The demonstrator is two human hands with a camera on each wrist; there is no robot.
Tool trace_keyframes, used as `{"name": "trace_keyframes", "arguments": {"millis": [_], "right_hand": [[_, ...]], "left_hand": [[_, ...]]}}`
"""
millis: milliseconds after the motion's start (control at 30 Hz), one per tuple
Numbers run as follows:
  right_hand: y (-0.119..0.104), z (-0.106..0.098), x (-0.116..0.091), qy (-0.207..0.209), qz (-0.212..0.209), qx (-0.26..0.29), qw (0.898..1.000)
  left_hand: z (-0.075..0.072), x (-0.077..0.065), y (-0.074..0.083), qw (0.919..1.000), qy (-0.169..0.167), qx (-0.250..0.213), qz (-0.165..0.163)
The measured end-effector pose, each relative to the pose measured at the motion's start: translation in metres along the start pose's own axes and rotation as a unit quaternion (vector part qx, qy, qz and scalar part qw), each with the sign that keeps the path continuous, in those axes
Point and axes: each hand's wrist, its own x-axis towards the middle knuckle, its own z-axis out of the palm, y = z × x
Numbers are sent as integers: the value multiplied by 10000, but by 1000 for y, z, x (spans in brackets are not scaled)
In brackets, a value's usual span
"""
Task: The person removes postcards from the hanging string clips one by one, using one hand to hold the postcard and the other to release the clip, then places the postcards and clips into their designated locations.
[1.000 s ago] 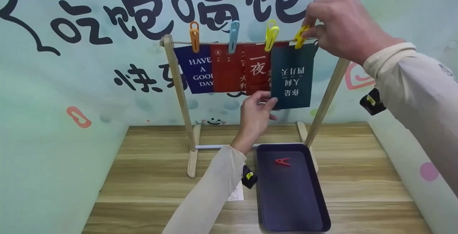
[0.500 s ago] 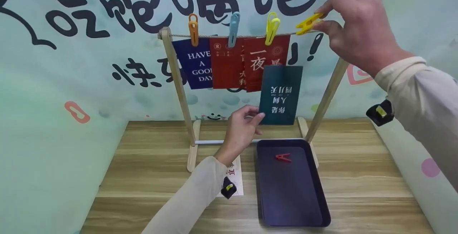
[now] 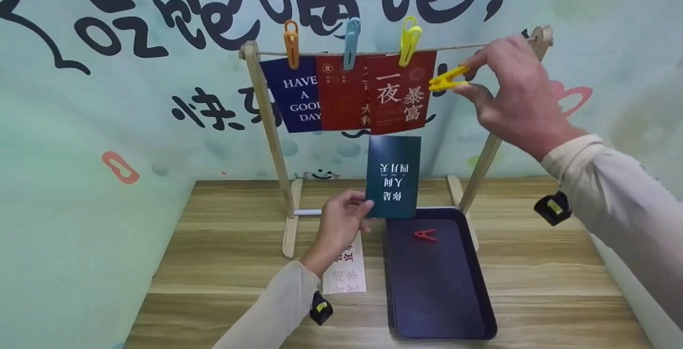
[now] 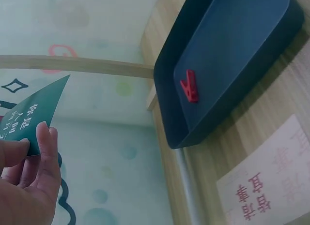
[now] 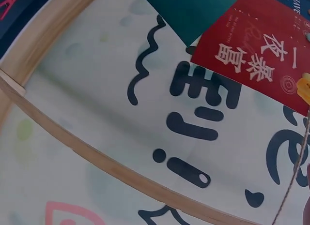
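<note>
Since half a second ago, both hands sink: the left hand brings the green card down towards the tray's far end, and the right hand takes the yellow clip below the cord. Left of the tray, a white card lies on the table. Within the tray, near its far end, lies a red clip. Above the tray's far left corner, the left thumb and fingers pinch the green card by its side, its lettering upside down. Higher, right of the tray's far end, the right thumb and fingertips pinch the yellow clip. Beyond and above the tray, a rack carries the cord, where orange, blue and lime clips hold a blue card and two red cards.
</note>
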Motion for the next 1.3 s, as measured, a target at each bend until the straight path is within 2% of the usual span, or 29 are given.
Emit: {"name": "trace_keyframes", "arguments": {"millis": [133, 267, 433, 600, 800, 1100, 1300], "right_hand": [[1, 5, -13, -104, 307, 132, 9994], [1, 15, -31, -49, 539, 284, 9981], [4, 33, -60, 13, 572, 531, 9969], [9, 53, -91, -199, 625, 718, 9953], [14, 79, -131, -558, 520, 637, 9951], [21, 110, -188, -813, 980, 620, 9899], [23, 130, -221, -1064, 1378, 734, 9820]], "left_hand": [[-5, -7, -10, 9998, 80, 97, -172], [-12, -14, -19, 9978, 307, 436, -397], [-22, -19, -32, 9942, 422, 594, -790], [-32, -22, -45, 9921, 423, 585, -1027], [-51, -28, -67, 9874, 510, 662, -1344], [-59, -42, -96, 9855, 245, 661, -1543], [-63, -54, -114, 9833, 180, 775, -1637]]}}
